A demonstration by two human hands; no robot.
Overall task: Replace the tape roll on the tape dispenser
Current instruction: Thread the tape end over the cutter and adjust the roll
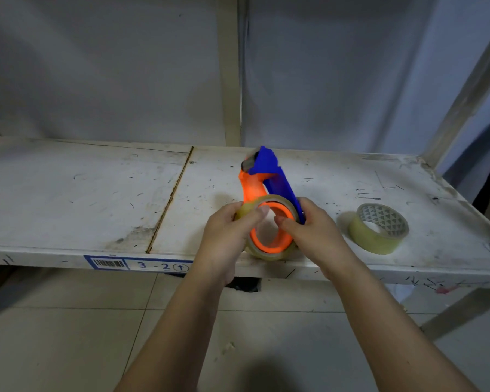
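Both hands' fingers (255, 213) pinch clear tape roll (269, 250) on orange-blue dispenser (266, 171); spare roll (379, 229) nearby.

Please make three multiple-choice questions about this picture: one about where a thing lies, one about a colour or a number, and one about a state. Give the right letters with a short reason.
1. Where does the spare tape roll lie?
A. on the shelf, right of the hands
B. on the floor
C. on top of the dispenser

2. What colours is the tape dispenser?
A. green and white
B. orange and blue
C. all black

3. What is the left hand doing?
A. resting flat on the shelf
B. hanging free
C. gripping the tape roll on the dispenser's wheel

Answers:
1 A: it lies alone on the white shelf, beyond the right hand.
2 B: orange body and wheel, blue guard.
3 C: its fingers close on the mounted tape roll; the right hand grips the dispenser.
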